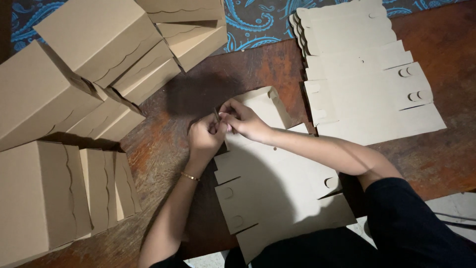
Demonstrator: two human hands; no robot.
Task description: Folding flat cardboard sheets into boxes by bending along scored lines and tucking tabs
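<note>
Both hands meet on one edge of a flat cardboard box blank (270, 178): the left hand (206, 136) is curled shut, fingers pressed together on a thin flap edge, and the right hand (244, 121) pinches the same spot from the other side, thumb and forefinger closed on the card. Exactly which tab they hold is too small to tell.

Left of the grip, well apart, stand the folded boxes (74, 94), a cluster of finished brown cartons stacked and leaning on one another. The grip itself sits over the wooden table (163, 149), at the upper left corner of the blank, which spreads from the fingers down and to the right towards the person's body. Right of the grip, and a little above it, lies a stack of flat blanks (367, 79), fanned slightly, just beside the working sheet. A blue patterned cloth (253, 25) shows beyond them.

To fold well here, I judge that the crease should be kept pinched close to the score line, with both thumbs working against each other so the flap bends straight and does not tear at the slot.

The left forearm comes up from below, wrist bent slightly inward, a thin bracelet (189, 176) at the wrist. The right forearm crosses over the blank from the right, elbow bent, dark sleeve (416, 223) at the upper arm.
</note>
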